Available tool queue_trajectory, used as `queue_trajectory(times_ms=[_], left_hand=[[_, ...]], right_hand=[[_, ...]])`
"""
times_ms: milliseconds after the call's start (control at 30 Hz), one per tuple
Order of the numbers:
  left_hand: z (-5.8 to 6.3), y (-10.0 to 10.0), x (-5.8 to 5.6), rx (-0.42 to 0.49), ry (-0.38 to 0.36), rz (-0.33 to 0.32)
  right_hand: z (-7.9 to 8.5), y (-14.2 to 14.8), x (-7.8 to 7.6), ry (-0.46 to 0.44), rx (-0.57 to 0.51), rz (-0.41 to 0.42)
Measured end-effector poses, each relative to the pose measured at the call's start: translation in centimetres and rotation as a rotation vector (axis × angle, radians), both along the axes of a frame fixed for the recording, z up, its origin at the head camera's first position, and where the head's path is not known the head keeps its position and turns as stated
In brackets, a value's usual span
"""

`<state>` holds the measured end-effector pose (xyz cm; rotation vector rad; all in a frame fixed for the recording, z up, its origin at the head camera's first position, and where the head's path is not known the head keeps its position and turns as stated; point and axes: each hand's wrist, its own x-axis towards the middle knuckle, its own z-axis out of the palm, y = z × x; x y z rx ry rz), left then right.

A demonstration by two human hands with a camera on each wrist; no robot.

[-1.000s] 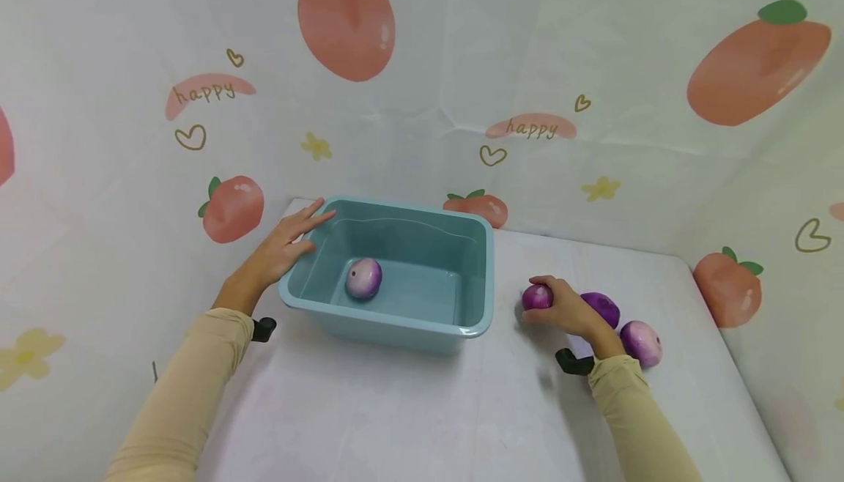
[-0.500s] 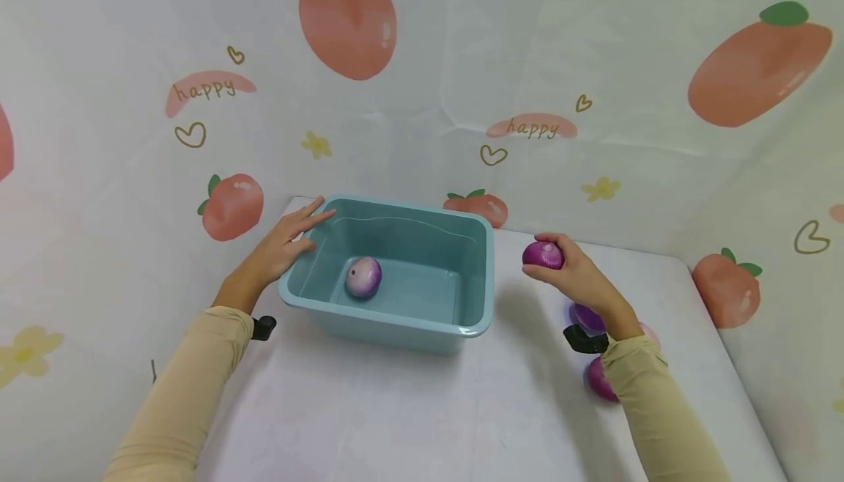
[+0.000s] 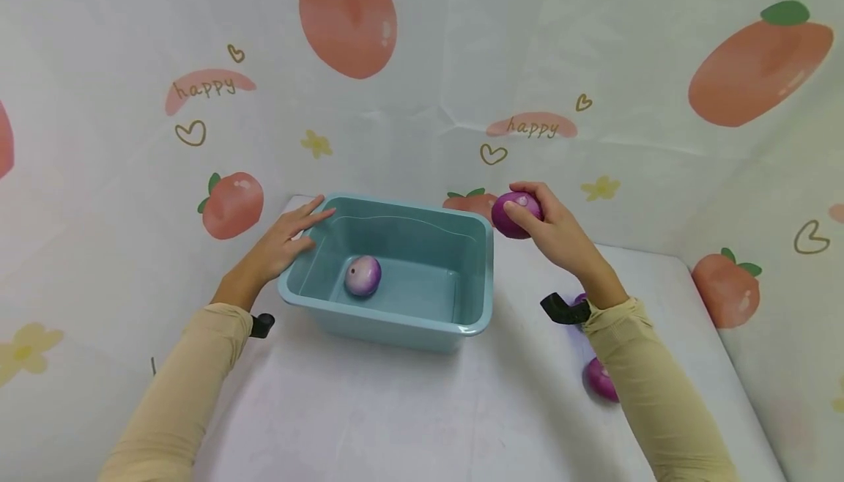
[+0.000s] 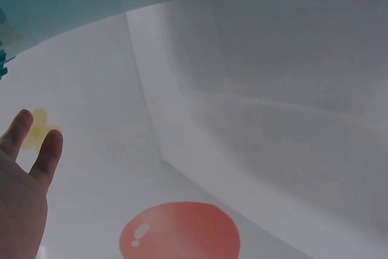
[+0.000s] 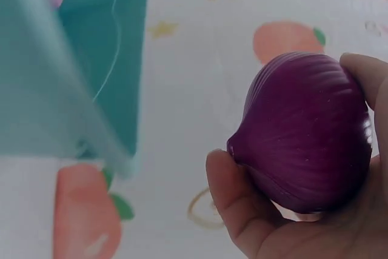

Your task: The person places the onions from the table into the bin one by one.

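My right hand [image 3: 557, 236] grips a purple onion [image 3: 504, 218] in the air, just off the right end of a teal plastic bin [image 3: 389, 319]. In the right wrist view the held onion [image 5: 309, 131] shows its pointed tip, with fingertips and thumb around its sides. At the bin's left end my left hand [image 3: 280, 247] rests at the rim, its fingers straight and spread. Two of its digits are visible at the edge of the left wrist view. Inside the bin, toward the left, lies a pale purple-and-white onion [image 3: 363, 276].
On the table's right side lies another purple onion [image 3: 598, 381], partly covered by my right sleeve. A sliver of one more purple round thing [image 3: 580, 299] shows behind my right wrist. A printed white cloth wall [image 3: 409, 130] rises directly behind the bin.
My right hand has lifted the purple onion from the table and carried it up and left toward the bin. The left hand and the bin have stayed in place.
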<state>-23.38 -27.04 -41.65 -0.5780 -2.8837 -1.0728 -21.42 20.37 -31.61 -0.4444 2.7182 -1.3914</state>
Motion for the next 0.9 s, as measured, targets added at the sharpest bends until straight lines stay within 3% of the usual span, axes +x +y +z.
queue_trajectory(times_ms=[200, 400, 667, 900], left_hand=[[-0.1, -0.2, 0.2, -0.008, -0.005, 0.016], [-0.1, -0.3, 0.3, -0.012, -0.006, 0.019], [0.1, -0.2, 0.2, -0.027, -0.001, 0.03], [0.2, 0.2, -0.1, -0.03, 0.016, 0.021]], right_hand=[[1.5, -3.2, -1.1, 0.022, -0.046, 0.083], [1.7, -6.6, -2.2, 0.055, -0.076, 0.159], [0.8, -11.2, -4.1, 0.085, -0.057, 0.274], [-1.6, -15.6, -5.6, -0.04, -0.114, 0.357]])
